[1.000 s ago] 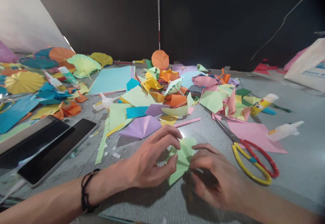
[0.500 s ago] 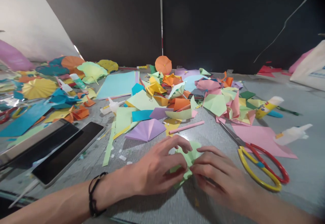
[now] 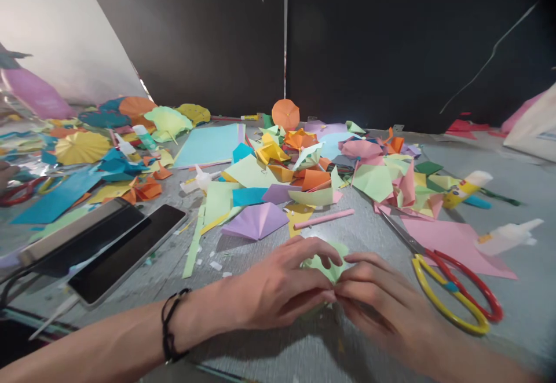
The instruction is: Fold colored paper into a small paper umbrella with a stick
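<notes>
A light green piece of folded paper [image 3: 333, 254] lies between my hands near the front of the table, partly covered by fingers. My left hand [image 3: 289, 281], with a black cord bracelet at the wrist, has its thumb and fingertips closed on the paper's near part. From the other side, my right hand [image 3: 382, 296] pinches the same paper, its fingertips meeting those of the left. A purple pleated paper [image 3: 254, 221] and a pink rolled paper stick [image 3: 324, 219] rest just beyond the hands.
Red-and-yellow-handled scissors [image 3: 454, 290] lie right of my hands, by a pink sheet [image 3: 456, 241] and a white glue bottle [image 3: 508, 237]. Two phones, one a black-screened phone [image 3: 128, 255], lie at left. Colored scraps [image 3: 313, 180] and paper umbrellas [image 3: 82, 147] spread across the back.
My left thumb and fingers have closed in toward the right fingertips, covering more of the green paper. The whole view has shifted slightly, and part of another person's hand shows at the left edge.
</notes>
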### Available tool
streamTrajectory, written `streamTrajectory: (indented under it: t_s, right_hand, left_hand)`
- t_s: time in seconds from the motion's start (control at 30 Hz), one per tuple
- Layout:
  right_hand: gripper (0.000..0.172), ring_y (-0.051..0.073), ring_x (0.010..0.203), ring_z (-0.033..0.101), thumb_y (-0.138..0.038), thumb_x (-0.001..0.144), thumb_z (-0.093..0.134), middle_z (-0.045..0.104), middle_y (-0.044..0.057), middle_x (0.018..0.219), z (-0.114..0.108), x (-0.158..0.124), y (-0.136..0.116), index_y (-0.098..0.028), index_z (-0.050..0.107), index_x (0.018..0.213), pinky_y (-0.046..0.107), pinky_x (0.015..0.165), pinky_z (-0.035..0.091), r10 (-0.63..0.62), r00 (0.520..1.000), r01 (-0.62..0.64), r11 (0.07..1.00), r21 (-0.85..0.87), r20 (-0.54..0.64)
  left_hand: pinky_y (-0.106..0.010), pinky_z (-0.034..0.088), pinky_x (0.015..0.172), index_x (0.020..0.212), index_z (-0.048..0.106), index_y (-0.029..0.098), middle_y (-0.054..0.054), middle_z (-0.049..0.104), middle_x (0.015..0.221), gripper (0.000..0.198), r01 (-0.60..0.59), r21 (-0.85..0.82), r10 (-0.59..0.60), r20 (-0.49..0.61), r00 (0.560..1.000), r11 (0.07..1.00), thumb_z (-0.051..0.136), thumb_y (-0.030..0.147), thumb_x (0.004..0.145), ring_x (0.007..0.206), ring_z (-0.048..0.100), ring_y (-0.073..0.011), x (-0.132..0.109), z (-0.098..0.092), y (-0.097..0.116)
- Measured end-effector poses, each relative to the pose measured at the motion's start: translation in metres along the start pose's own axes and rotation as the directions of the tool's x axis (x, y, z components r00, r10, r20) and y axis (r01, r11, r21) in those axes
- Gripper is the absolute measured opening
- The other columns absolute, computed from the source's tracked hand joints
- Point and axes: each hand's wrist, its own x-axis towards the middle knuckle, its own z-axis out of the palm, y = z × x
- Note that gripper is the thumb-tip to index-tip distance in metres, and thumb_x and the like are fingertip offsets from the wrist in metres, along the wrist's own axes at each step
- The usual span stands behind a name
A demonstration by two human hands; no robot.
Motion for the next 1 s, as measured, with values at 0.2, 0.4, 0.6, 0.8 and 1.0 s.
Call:
streamTrajectory:
  t_s: [0.2,0.4,0.6,0.8,1.0]
  right_hand:
    - [0.017,0.016,0.090,0.074,-0.007,0.102,0.055,0.074,0.003,0.093,-0.004,-0.001,0.001,-0.018,0.064,0.111,0.036,0.104,0.060,-0.054,0.996,0.054,0.999,-0.004,0.072]
    - [0.017,0.020,0.105,0.071,-0.008,0.103,0.056,0.074,0.006,0.098,-0.001,-0.003,0.002,-0.016,0.064,0.115,0.035,0.102,0.060,-0.036,0.997,0.037,0.999,-0.013,0.065]
    - [0.019,0.018,0.090,0.073,-0.003,0.096,0.059,0.071,0.003,0.089,0.000,-0.001,0.001,-0.018,0.061,0.107,0.034,0.095,0.063,-0.053,0.995,0.053,0.999,0.004,0.083]
    - [0.023,0.019,0.088,0.071,-0.001,0.089,0.055,0.069,0.001,0.084,0.003,0.000,-0.003,-0.020,0.056,0.102,0.037,0.093,0.064,-0.014,0.995,0.011,0.999,0.031,0.104]
    - [0.026,0.020,0.092,0.073,-0.001,0.095,0.056,0.072,0.005,0.093,0.006,-0.005,0.000,-0.017,0.058,0.115,0.037,0.087,0.064,0.013,0.997,-0.014,1.000,0.020,0.075]
  left_hand:
    - [-0.037,0.057,0.105,0.097,0.070,0.014,-0.017,0.066,0.128,0.018,-0.039,0.013,0.039,0.011,0.999,0.999,0.060,0.027,0.105,0.120,0.067,-0.0236,0.001,0.002,-0.001]
    - [-0.037,0.056,0.105,0.101,0.069,0.012,-0.018,0.066,0.126,0.014,-0.030,0.026,0.031,-0.024,0.999,0.999,0.059,0.021,0.105,0.118,0.068,-0.0246,0.000,0.002,0.000]
    - [-0.038,0.056,0.107,0.100,0.067,0.015,-0.017,0.066,0.128,0.013,-0.058,0.042,0.057,0.021,0.998,0.997,0.058,0.022,0.105,0.120,0.066,-0.0236,0.000,0.002,0.002]
    - [-0.038,0.059,0.101,0.106,0.066,0.014,-0.018,0.067,0.124,0.012,-0.004,-0.005,0.004,-0.020,1.000,1.000,0.055,0.016,0.103,0.115,0.068,-0.0236,0.003,-0.001,0.003]
    - [-0.037,0.058,0.099,0.101,0.067,0.014,-0.017,0.067,0.124,0.009,-0.025,0.002,0.025,-0.017,1.000,1.000,0.059,0.013,0.098,0.113,0.069,-0.0242,0.002,-0.001,0.001]
